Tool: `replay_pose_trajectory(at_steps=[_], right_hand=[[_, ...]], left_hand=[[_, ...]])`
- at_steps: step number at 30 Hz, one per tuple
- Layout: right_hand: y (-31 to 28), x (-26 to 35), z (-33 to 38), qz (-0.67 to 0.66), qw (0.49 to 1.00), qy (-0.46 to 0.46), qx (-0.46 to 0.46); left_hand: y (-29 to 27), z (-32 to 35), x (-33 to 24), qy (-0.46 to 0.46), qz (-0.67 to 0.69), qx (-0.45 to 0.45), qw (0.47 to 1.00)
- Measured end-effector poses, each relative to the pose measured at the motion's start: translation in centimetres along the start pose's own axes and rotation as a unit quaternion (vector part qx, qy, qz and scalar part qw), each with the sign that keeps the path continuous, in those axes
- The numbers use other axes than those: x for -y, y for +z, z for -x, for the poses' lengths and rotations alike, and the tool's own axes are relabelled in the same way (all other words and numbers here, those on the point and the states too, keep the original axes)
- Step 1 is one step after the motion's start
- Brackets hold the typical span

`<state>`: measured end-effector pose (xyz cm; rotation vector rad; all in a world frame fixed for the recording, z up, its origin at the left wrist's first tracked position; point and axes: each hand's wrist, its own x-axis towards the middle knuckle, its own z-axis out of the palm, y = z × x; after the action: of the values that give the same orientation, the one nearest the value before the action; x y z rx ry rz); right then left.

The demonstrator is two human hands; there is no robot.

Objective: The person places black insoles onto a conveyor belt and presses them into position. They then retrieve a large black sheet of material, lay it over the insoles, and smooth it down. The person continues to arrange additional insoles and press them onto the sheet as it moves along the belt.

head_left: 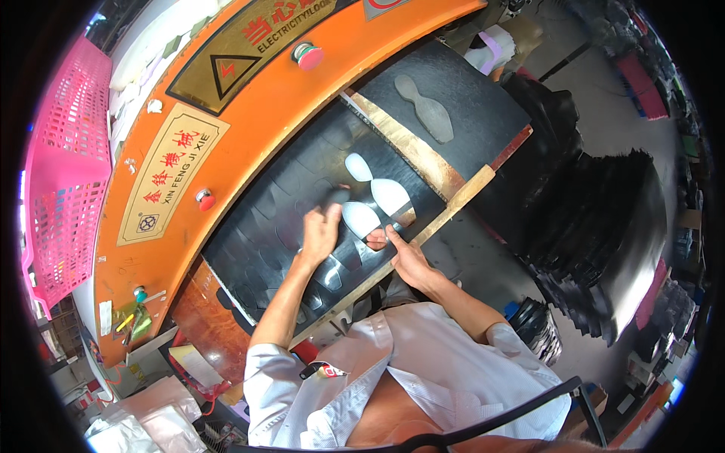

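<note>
A black sheet [291,177] lies on the press bed in front of me, marked with rows of sole-shaped outlines. Several bright, white-looking sole shapes show in it, such as a wide one [390,195] near the right end. My right hand [408,258] pinches the sheet's near part, thumb above; fingertips show beside a bright shape. My left hand [321,235] is closed over the sheet's middle, its fingers partly blurred. Beside them is a small dark blurred piece [337,198]; its kind is unclear.
The orange press [249,121] with push buttons curves along the far side. A grey sole-shaped piece [424,109] lies on a black board at the far right. Large black sheets [596,234] are stacked to the right. A pink basket [68,166] stands at left; a wooden bar [453,208] edges the bed.
</note>
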<state>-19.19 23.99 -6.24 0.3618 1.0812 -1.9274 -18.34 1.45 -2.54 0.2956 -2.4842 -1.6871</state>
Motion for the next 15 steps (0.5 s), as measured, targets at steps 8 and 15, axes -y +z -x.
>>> replay_pose_trajectory(at_steps=[8, 15], right_hand=[[0.0, -1.1, -0.3, 0.150, 0.984, 0.039, 0.088], [2.4, -5.7, 0.0, 0.036, 0.998, 0.046, 0.029]], left_hand=[[-6.5, 2.3, -1.6, 0.079, 0.136, -0.280, 0.947], [-5.8, 4.1, 1.0, 0.111, -0.288, 0.245, 0.919]])
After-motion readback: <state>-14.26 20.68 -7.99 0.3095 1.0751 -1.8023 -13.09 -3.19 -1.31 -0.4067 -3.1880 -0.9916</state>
